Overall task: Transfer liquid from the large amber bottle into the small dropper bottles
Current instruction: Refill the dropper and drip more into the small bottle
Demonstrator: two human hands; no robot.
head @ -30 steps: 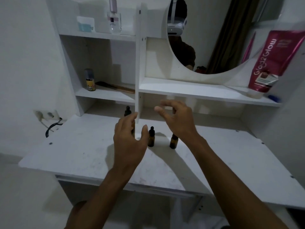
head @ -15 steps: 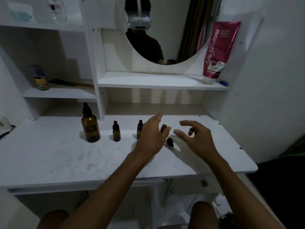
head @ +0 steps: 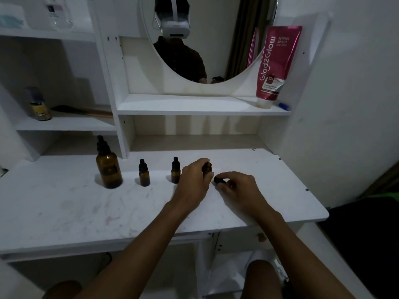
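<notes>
Standing upright to the left of your hands, the large amber glass bottle with the black dropper cap [head: 108,169] is nearer your left hand [head: 192,184]; between them stand 2 small capped amber dropper bottles [head: 144,176] [head: 175,173]. Your left hand is curled around an uncapped small amber bottle [head: 208,167], upright on the white tabletop [head: 64,203]. Just right of that bottle, your right hand [head: 237,186] pinches a small black dropper cap [head: 218,180], fingers nearly closed
</notes>
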